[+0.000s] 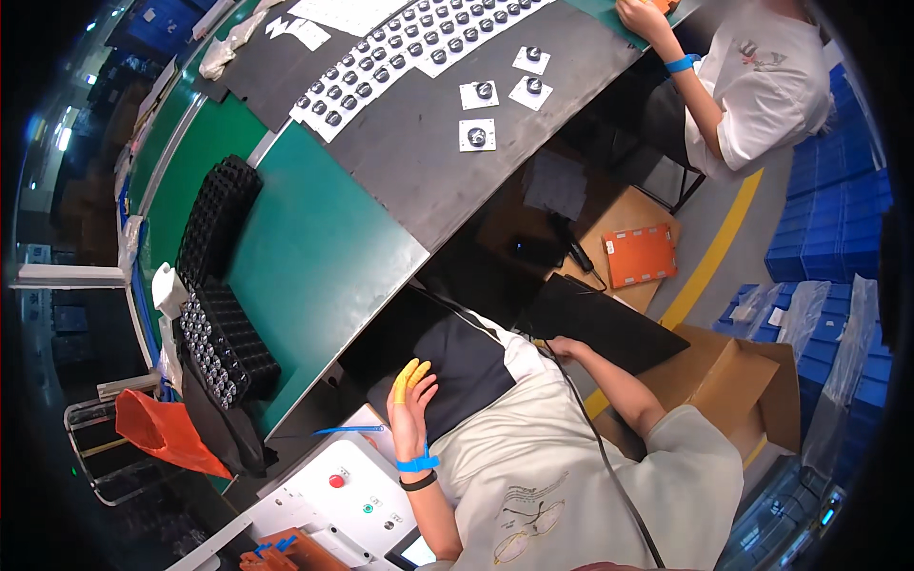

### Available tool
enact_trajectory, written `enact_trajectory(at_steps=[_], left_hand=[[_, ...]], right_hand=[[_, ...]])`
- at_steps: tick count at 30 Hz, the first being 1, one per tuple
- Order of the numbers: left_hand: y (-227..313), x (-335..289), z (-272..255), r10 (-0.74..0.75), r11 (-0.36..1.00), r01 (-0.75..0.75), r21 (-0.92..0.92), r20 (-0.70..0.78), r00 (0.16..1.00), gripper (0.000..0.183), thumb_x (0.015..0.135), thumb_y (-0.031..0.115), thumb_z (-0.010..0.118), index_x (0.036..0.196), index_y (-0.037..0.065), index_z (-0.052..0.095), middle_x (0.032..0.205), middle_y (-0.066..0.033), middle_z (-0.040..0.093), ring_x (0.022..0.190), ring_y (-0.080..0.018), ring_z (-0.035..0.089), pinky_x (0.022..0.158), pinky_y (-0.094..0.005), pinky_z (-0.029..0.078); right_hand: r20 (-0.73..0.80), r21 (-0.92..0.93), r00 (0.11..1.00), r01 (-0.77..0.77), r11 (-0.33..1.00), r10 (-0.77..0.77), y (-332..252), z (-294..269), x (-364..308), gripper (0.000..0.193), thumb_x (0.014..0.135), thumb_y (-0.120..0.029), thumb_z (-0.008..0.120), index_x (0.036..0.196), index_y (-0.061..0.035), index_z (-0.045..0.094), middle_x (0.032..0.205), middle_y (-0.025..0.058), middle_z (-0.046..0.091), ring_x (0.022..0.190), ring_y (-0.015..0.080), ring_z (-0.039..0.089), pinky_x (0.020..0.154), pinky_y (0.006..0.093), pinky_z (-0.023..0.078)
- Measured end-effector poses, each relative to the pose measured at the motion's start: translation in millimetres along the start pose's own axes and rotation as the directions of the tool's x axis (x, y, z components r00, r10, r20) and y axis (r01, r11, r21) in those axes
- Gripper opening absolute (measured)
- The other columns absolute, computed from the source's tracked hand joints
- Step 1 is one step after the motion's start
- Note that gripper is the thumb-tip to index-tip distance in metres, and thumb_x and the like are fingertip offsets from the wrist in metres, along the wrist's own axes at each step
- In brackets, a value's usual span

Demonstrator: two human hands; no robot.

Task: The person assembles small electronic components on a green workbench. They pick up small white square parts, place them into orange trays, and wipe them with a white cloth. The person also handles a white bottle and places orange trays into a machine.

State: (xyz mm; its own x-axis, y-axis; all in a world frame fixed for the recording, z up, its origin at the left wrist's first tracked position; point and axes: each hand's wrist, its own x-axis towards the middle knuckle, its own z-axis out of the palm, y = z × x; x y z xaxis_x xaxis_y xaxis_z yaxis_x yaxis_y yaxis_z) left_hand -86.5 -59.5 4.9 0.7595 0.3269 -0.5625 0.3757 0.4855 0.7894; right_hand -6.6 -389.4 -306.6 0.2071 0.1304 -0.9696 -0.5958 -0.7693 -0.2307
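Observation:
My left hand (pixel 409 409) is raised in front of my dark trousers, between the table edge and a white control panel. It holds nothing; its fingers are stretched out and apart, with yellow covers on some fingertips. A blue wrist strap (pixel 417 464) and a black band circle that wrist. My right hand (pixel 568 349) is down beside my waist, close to the hem of my light shirt and a black cable (pixel 595 428). Its fingers are partly hidden, so their grip is unclear. Behind it lies a flat black panel (pixel 619 328).
Black lens-like parts on white square plates (pixel 478 136) stand in rows on a dark mat (pixel 400 181) over the green table (pixel 319 228). Black trays (pixel 224 347) sit left. The control panel (pixel 319 495) has a red button. A co-worker (pixel 762 86) works top right, near blue crates (pixel 828 219).

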Motion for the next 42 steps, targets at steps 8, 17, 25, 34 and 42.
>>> enact_trajectory(at_steps=[8,17,25,34,42], left_hand=[[1,4,2,-0.052,0.998,0.051,-0.037,-0.045,0.998,0.046,0.108,0.032,0.039,0.136,-0.001,0.054,0.132,-0.0192,0.061,0.113,-0.0285,0.063,0.097,-0.0385,0.052],[6,14,2,-0.053,0.998,0.051,-0.044,-0.032,0.998,0.046,0.108,0.030,0.036,0.138,0.000,0.053,0.133,-0.0193,0.060,0.115,-0.0279,0.062,0.098,-0.0389,0.051],[22,16,11,-0.031,0.999,0.029,-0.045,-0.057,0.998,0.044,0.108,0.027,0.036,0.135,-0.001,0.055,0.127,-0.0181,0.064,0.105,-0.0239,0.064,0.093,-0.0362,0.053],[23,20,9,-0.020,0.995,0.015,-0.095,-0.049,0.999,0.042,0.108,0.024,0.035,0.135,-0.002,0.056,0.127,-0.0180,0.064,0.103,-0.0246,0.064,0.093,-0.0369,0.053],[14,31,6,-0.040,0.990,0.035,-0.134,-0.036,0.999,0.043,0.107,0.030,0.042,0.134,0.000,0.057,0.128,-0.0168,0.064,0.104,-0.0246,0.064,0.091,-0.0372,0.053]], right_hand=[[0.280,0.917,0.911,-0.160,0.365,-0.303,-33,14,87,0.058,0.098,-0.051,0.050,0.121,0.0020,0.059,0.108,0.0239,0.070,0.088,0.0284,0.073,0.078,0.0377,0.061],[-0.394,0.004,0.845,0.394,0.919,-0.361,-145,-22,29,0.039,0.101,-0.032,0.045,0.111,0.0013,0.064,0.096,0.0279,0.070,0.088,0.0376,0.072,0.071,0.0471,0.059],[-0.548,-0.359,0.473,0.612,0.705,-0.690,-204,-66,-94,0.031,0.097,-0.030,0.055,0.105,-0.0004,0.059,0.095,0.0270,0.067,0.095,0.0472,0.064,0.081,0.0523,0.051],[-0.529,-0.110,0.387,0.851,0.513,-0.755,-232,-151,-179,0.025,0.089,-0.006,0.042,0.091,-0.0002,0.065,0.072,0.0016,0.060,0.070,0.0157,0.056,0.066,0.0313,0.045],[-0.623,0.008,0.386,0.873,0.488,-0.680,-225,-206,-111,0.025,0.092,-0.002,0.045,0.108,0.0017,0.064,0.102,0.0115,0.067,0.098,0.0227,0.060,0.086,0.0338,0.047]])
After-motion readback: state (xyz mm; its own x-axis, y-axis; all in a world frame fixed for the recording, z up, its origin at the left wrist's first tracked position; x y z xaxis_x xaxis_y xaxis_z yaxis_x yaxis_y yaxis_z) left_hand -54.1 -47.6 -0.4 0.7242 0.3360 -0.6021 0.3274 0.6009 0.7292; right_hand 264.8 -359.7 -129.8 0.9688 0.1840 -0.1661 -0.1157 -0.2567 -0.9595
